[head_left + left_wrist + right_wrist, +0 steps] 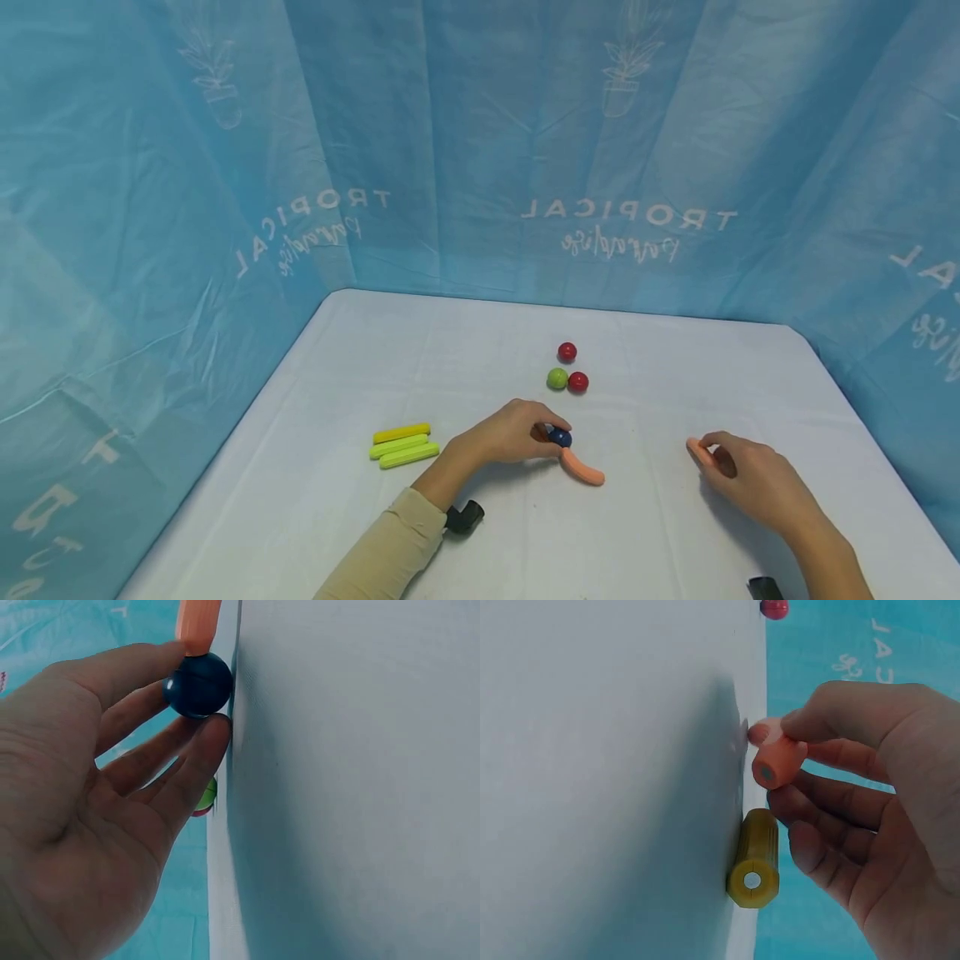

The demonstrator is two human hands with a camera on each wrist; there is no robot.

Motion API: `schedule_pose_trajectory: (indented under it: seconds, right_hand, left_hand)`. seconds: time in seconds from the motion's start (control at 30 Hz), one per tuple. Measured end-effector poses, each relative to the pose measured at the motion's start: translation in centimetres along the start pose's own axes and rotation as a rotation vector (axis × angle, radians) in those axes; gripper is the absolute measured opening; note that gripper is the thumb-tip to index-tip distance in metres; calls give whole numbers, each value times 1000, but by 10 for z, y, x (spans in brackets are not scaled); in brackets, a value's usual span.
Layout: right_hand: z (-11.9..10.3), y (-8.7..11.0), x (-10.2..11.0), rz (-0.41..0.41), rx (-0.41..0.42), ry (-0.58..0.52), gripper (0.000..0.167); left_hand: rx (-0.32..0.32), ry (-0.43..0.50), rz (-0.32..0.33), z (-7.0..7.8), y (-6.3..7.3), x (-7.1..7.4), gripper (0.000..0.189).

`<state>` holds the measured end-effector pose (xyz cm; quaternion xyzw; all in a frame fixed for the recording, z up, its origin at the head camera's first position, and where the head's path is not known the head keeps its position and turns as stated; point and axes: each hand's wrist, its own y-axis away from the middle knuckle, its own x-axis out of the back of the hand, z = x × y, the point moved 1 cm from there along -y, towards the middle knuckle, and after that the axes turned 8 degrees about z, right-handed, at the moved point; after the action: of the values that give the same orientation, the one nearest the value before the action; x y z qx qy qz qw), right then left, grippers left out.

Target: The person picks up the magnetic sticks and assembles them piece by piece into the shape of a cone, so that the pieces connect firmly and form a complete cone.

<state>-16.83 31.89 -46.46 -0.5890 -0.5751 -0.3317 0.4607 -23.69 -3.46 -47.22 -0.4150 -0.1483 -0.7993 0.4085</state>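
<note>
1. One glossy dark-blue round ball [559, 437], pinched between thumb and fingertips of the left hand [513, 435], apparently touching one end of a curved orange stick [582, 469] on the white-covered table [525, 550]; the pinch presumably stops rolling
2. One smooth orange piece [780, 761], pinched in the right hand [757, 479], well apart from the left; full shape hidden by fingers
3. Three glossy balls, two red balls [577, 382] and one light-green ball [557, 378], beyond the left hand
4. Three straight sticks, one yellow stick [402, 433], two yellow-green sticks [409, 455], side by side, probably for tidiness

Orange piece [780, 760] near yellow stick [756, 844]
</note>
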Motion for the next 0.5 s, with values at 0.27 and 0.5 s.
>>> schedule_pose_trajectory:
  seconds: [0.27,0.5]
  right_hand:
    - [-2,-4,-4,-1,27,-38,32]
    - [-7,-8,-6,-5,27,-102,40]
  left_hand:
    - [-29,-24,29,0,1,-1,32]
    - [-52,-9,28,-1,1,1,31]
